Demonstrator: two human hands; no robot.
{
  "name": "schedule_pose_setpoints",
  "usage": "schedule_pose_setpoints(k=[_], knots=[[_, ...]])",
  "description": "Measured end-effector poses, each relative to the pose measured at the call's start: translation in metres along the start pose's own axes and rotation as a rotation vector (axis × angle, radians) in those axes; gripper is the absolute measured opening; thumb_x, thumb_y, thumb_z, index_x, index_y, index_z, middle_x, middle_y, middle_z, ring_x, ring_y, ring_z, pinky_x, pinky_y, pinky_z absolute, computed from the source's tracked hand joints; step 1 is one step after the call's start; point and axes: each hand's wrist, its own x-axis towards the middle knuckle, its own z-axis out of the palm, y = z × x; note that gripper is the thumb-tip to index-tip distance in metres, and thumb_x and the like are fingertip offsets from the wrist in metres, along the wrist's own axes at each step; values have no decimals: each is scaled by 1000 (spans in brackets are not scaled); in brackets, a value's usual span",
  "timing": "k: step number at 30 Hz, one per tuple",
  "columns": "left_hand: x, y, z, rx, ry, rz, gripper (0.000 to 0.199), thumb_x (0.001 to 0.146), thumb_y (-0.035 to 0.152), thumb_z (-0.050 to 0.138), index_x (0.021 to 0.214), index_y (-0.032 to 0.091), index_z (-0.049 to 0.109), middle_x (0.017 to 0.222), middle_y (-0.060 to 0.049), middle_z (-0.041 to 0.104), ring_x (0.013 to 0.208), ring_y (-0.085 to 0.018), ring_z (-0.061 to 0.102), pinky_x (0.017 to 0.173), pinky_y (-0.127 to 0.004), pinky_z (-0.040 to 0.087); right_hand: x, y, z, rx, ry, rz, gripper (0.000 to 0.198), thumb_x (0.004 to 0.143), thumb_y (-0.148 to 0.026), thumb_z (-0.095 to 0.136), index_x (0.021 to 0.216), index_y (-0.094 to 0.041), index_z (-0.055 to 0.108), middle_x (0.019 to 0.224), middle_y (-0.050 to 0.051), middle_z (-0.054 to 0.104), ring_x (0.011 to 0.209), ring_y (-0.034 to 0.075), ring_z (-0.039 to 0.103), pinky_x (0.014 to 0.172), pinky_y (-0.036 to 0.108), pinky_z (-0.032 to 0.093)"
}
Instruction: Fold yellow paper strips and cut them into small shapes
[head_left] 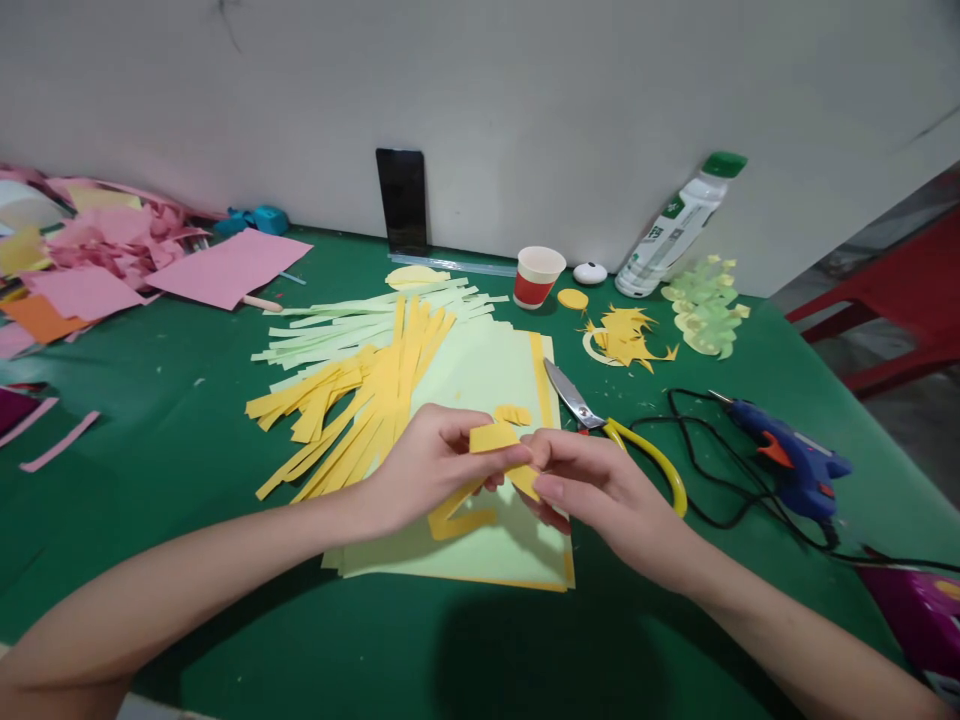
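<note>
Between my two hands is a folded yellow paper strip (493,437). My left hand (439,455) pinches it from the left, thumb on top. From the right, my right hand (600,490) grips the same strip with thumb and fingers. A bent tail of yellow paper hangs below. Beneath my hands lies a stack of pale green paper sheets (480,380), yellow edges showing at its right side. A small yellow paper piece (513,414) rests on it just beyond my fingers. Many yellow strips (375,400) and pale green strips (337,330) fan out at the upper left.
Right of the stack lie scissors (600,415) with yellow handles, and a blue glue gun (787,460) with a black cord. Farther back stand a paper cup (538,278), a white bottle (671,235), a phone (403,200) and green paper shapes (706,305). Pink paper (225,268) covers the left.
</note>
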Motion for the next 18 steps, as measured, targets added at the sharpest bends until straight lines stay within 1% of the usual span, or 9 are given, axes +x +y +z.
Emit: schedule_pose_setpoints(k=[2,4,6,9,11,14,18], knots=[[1,-2,-1,-21,-19,11,37,75,40,56,48,14,52,45,2,50,42,-7,43,42,-20,32,1,3,-3,66,-66,-8,20,84,-31,44,73,-17,53,66,0,50,55,9,43,50,22,37],[2,-4,-1,-43,-38,6,39,77,41,53,50,14,53,46,1,50,43,-8,45,43,-21,34,4,6,-5,60,-91,-8,19,85,-30,44,78,-18,56,70,1,54,57,8,46,54,22,39],[3,-6,-1,-52,-51,-6,40,77,42,52,48,14,52,45,1,49,43,-8,45,44,-20,35,7,9,-6,5,-52,-9,13,83,-25,47,78,-18,57,72,0,56,59,8,46,53,21,39],[4,-6,0,-32,-66,-18,41,76,41,52,46,14,49,43,3,47,41,-6,40,43,-19,33,11,14,-4,-36,46,-10,1,75,-19,55,74,-18,56,70,-2,55,58,7,45,49,19,36],[4,-6,1,-44,-87,-33,38,76,38,53,47,13,49,45,3,47,42,-5,39,43,-17,32,14,16,-1,-27,82,-3,5,70,-17,59,70,-18,54,66,-3,52,55,7,42,48,19,34],[4,-7,3,-65,-121,-57,35,75,34,54,48,13,47,46,4,46,44,-5,41,44,-17,32,15,18,3,-10,98,6,10,69,-17,61,65,-17,51,60,-4,49,52,6,39,45,19,32],[3,-10,4,-42,-174,-28,37,79,35,48,49,14,44,46,4,44,44,-6,41,45,-17,33,16,19,5,35,141,38,19,66,-23,67,67,-17,49,63,-4,49,53,6,40,46,19,32]])
